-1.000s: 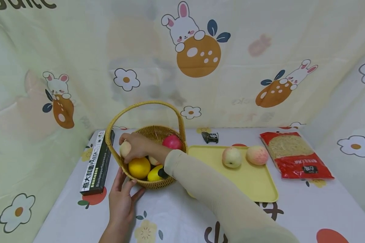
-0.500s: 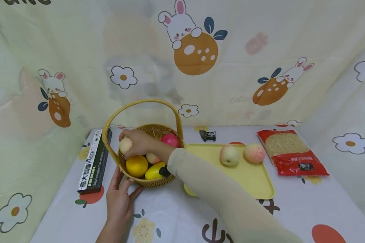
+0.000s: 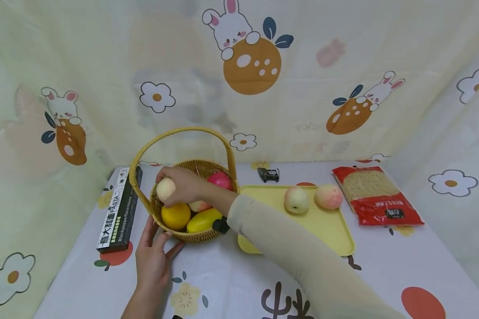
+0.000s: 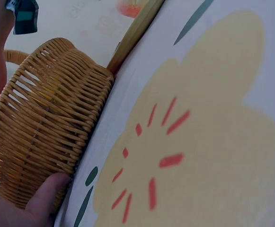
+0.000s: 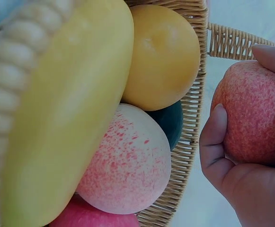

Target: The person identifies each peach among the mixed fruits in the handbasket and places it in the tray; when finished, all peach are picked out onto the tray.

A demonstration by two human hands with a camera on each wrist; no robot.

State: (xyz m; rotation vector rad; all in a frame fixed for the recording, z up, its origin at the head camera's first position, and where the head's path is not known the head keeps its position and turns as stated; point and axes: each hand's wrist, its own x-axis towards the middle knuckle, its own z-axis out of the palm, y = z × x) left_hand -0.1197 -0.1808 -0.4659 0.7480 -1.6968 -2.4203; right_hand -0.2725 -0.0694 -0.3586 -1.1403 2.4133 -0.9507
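Observation:
My right hand (image 3: 183,184) grips a peach (image 5: 255,113) over the left side of the wicker basket (image 3: 201,238). The peach shows its pale side in the head view and its red-speckled side in the right wrist view. At the basket's front left, my left hand (image 3: 153,257) holds the outer wall, thumb near the rim; part of its fingers are hidden behind the weave. In the basket lie an orange (image 3: 175,216), a long yellow mango (image 3: 203,220), another speckled peach (image 5: 128,161) and a deep pink fruit (image 3: 220,180). Something dark green (image 5: 170,120) shows beneath them.
A yellow tray (image 3: 319,237) right of the basket bears two peaches (image 3: 296,200). Beyond it lies a red bag of noodles (image 3: 377,195). A black pasta box (image 3: 119,210) stands left of the basket, and a small black packet (image 3: 269,174) lies behind the tray.
The peach in my right hand has shifted slightly right, inward over the basket. My left hand stays at the basket. The head view has turned a little, so everything sits further left and higher.

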